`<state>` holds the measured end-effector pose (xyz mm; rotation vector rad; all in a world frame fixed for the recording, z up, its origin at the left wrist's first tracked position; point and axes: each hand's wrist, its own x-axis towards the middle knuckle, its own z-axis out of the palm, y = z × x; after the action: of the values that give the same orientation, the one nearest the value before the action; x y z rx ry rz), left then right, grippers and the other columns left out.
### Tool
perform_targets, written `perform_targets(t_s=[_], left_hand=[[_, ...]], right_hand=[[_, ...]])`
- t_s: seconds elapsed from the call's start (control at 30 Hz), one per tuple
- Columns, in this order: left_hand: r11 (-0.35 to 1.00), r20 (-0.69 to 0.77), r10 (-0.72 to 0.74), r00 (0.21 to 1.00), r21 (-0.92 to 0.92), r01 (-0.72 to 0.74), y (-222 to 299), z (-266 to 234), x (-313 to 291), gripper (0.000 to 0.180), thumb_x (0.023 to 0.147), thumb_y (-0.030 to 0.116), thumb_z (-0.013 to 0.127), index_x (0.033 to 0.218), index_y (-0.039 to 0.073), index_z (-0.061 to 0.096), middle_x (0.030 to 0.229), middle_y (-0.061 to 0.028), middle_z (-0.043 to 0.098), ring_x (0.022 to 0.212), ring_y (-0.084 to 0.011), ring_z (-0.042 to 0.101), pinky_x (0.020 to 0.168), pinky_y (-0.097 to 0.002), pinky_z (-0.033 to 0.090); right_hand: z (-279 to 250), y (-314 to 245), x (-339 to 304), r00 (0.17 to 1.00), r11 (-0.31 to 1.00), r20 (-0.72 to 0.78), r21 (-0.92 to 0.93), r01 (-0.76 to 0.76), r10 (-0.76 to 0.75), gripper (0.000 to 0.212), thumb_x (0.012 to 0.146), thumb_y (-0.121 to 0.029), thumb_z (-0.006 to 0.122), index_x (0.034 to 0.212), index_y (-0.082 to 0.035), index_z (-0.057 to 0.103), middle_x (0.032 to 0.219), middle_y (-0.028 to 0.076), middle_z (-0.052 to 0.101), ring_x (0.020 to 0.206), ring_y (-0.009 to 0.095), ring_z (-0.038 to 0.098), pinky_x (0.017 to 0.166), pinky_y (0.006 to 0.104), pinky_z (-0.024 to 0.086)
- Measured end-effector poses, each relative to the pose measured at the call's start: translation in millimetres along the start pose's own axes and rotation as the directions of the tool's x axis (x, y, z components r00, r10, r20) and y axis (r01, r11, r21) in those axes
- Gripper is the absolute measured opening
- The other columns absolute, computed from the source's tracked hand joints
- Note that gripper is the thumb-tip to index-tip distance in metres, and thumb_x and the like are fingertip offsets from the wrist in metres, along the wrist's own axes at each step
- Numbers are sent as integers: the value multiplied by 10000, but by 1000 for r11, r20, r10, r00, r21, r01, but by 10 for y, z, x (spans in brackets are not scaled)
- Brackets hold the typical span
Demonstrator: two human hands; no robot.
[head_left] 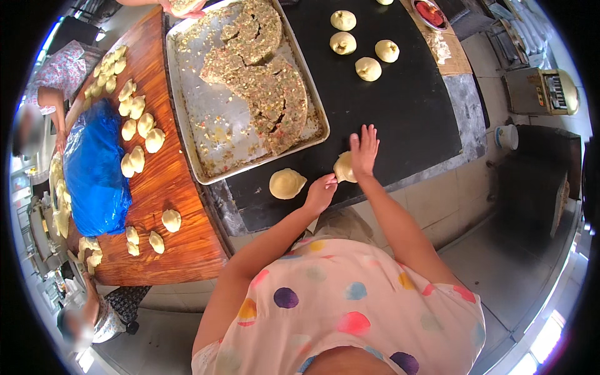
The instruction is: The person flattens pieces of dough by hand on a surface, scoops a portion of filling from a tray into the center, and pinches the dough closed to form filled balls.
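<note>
The dough piece lies near the front edge of the black work surface, between the person's two hands. At the far left, two co-workers, one at the upper side and one at the lower, stand by a wooden table. On that table a blue plastic bag bulges, with pale dough lumps scattered around it, some touching, some apart. At the top edge, another person's hand shows in part. Next comes a metal tray, set at a slant, with a thick, cracked slab of speckled filling covering much of its right side. Just beyond the tray's lower corner rests a dough round, untouched. The left hand has its fingers curled close together at the lower left edge of the dough piece; whether they pinch it, I cannot tell. The right hand is spread wide, fingers straight, lying over the dough's right part and not gripping. Farther up the surface sit several round buns, gathered on top. Past them are a bowl of something red and a white bucket.
</note>
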<state>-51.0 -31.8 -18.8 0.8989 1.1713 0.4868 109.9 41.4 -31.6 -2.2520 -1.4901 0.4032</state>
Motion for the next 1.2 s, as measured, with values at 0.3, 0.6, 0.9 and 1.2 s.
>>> perform_targets(t_s=[0.3, 0.6, 0.9, 1.2], left_hand=[[676, 120, -234, 965, -693, 250, 198, 309, 54, 320, 854, -75, 493, 1164, -113, 558, 1122, -142, 613, 1066, -234, 602, 1013, -350, 483], [594, 350, -190, 917, -703, 391, 176, 279, 297, 248, 757, -111, 491, 994, -108, 564, 1064, -180, 584, 1032, -272, 603, 975, -382, 486], [521, 551, -218, 805, -632, 574, 220, 45, 300, 415, 689, -124, 569, 1098, -73, 521, 1108, -136, 590, 1035, -234, 597, 999, -402, 466], [544, 529, -352, 772, -556, 629, 214, -91, 248, 492, 811, -46, 551, 1293, -87, 466, 1256, -206, 556, 1169, -330, 571, 1023, -452, 458]], right_hand=[[-26, 132, -177, 997, 999, -76, -43, 24, -27, 569, 1016, -381, 381, 1464, -31, 354, 1580, 208, 190, 1481, 336, 125, 1204, 470, 74], [-6, -199, -123, 987, 958, 11, -241, -156, 163, 713, 988, -534, 352, 1508, -51, 283, 1602, 186, 133, 1494, 317, 74, 1197, 495, 33], [13, -417, -74, 986, 894, -62, -417, -165, 154, 754, 943, -573, 414, 1512, -94, 295, 1602, 159, 158, 1490, 324, 99, 1188, 536, 45], [106, -192, 33, 982, 954, -13, -234, -185, 187, 721, 960, -539, 409, 1507, -81, 302, 1591, 191, 176, 1478, 355, 133, 1183, 535, 77]])
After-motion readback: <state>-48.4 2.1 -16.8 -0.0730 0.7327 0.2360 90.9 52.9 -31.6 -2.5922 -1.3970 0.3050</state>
